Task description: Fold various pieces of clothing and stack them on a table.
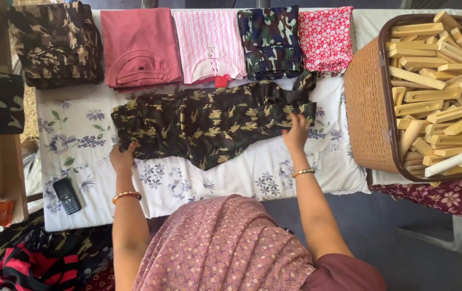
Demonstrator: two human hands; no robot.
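Note:
A dark camouflage garment lies spread across the floral sheet in front of me. My left hand rests on its lower left end, fingers closed on the cloth edge. Over at the garment's right part, my right hand presses flat on the fabric with fingers apart. Both wrists carry gold bangles. A pink patterned head cloth fills the bottom middle of the view.
Folded clothes line the far edge: a camouflage pile, a rose shirt, a pink striped top, camouflage trousers, a red floral cloth. A brown basket of wooden pieces stands right. A black phone lies left.

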